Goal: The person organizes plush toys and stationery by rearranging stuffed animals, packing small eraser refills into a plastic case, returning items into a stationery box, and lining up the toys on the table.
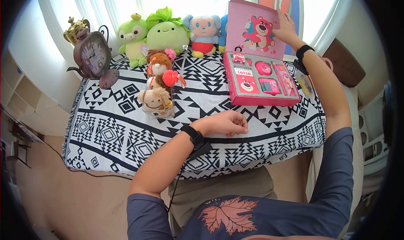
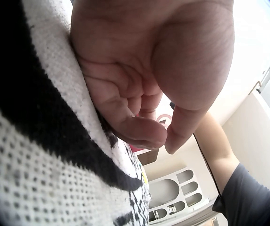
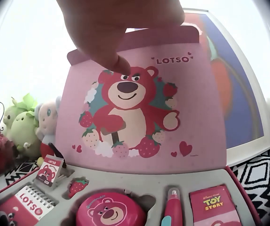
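Note:
The pink box stands with its lid raised at the table's right. My right hand holds the lid's upper right edge; in the right wrist view the thumb of that hand lies over the inner face of the lid, its other fingers mostly hidden. Inside are a notebook, a round pink case, and a pen. Nearer the front, my left hand rests on the patterned cloth, fingers loosely curled and empty, also in the left wrist view.
A clock and a gold trophy stand at the back left. Plush toys line the back edge. Small plush heads sit in a clear container left of the box. A framed picture leans behind the lid.

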{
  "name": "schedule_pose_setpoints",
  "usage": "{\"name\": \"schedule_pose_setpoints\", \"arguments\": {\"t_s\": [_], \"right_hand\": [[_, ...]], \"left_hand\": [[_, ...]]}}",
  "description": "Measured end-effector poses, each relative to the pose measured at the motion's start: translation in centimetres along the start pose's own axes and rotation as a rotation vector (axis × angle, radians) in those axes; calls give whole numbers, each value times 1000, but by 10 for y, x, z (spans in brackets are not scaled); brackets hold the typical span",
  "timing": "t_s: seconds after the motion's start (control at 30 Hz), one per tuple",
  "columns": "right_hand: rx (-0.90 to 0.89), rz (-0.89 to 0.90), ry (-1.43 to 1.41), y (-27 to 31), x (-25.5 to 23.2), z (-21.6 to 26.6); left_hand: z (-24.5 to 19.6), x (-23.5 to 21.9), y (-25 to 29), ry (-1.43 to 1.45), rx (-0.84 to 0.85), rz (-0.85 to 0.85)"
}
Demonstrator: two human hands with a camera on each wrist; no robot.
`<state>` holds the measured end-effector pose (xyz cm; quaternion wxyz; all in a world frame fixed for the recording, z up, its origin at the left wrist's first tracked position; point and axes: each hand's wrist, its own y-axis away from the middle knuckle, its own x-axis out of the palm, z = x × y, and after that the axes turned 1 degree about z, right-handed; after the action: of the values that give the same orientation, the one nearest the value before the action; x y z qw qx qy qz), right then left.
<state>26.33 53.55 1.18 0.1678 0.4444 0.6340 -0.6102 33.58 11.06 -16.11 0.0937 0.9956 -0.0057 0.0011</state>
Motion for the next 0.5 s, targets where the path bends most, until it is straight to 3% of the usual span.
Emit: {"name": "schedule_pose_setpoints", "arguments": {"t_s": [0.13,0.23,0.3,0.43,0.5], "right_hand": [[-54,-69,-29,2,-13,-5],[-21,-38,135,6,-44,1],[-117,-284,34,19,-57,1],[-131,-279,-119,65,-77,9],[35,-150,-348,106,-88,33]], "left_hand": [[-2,0,0,-8,-16,4],[-3,2,2,28,-10,-8],[-1,2,3,37,-12,-7],[1,-2,1,72,-31,-12],[1,-2,0,84,-35,-8]]}}
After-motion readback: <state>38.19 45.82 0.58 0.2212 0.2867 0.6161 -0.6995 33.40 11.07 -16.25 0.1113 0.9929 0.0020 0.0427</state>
